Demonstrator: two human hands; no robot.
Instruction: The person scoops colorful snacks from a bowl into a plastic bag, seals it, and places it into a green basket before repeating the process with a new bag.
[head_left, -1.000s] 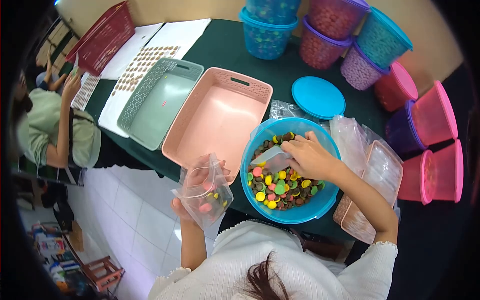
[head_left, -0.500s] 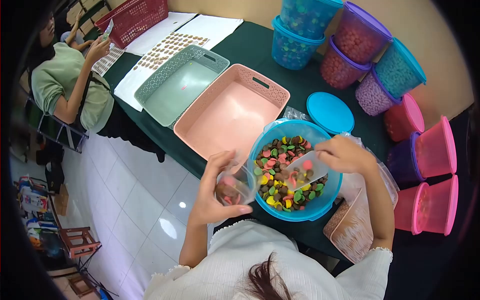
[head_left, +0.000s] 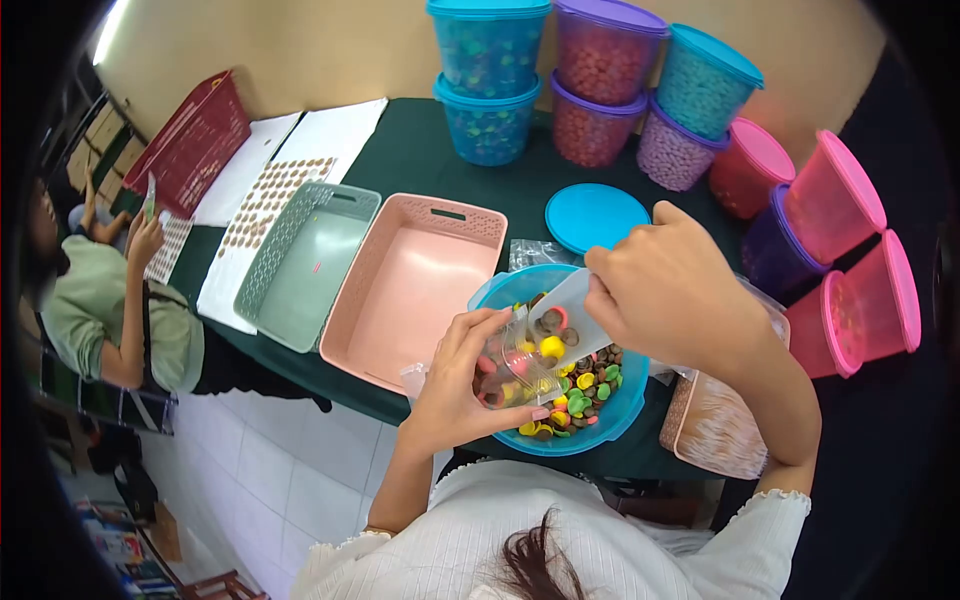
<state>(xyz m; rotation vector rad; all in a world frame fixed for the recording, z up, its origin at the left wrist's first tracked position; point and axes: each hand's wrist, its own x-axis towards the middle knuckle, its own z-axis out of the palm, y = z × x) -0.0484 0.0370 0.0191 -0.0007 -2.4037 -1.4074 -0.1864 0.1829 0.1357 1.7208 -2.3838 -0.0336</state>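
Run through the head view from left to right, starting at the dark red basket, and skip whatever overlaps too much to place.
Dark red basket → green tray → pink tray → blue lid → red tub → upper pink tub

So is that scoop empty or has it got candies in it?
Not empty: brown and yellow candies show in the scoop, which the right hand tilts toward the bag.
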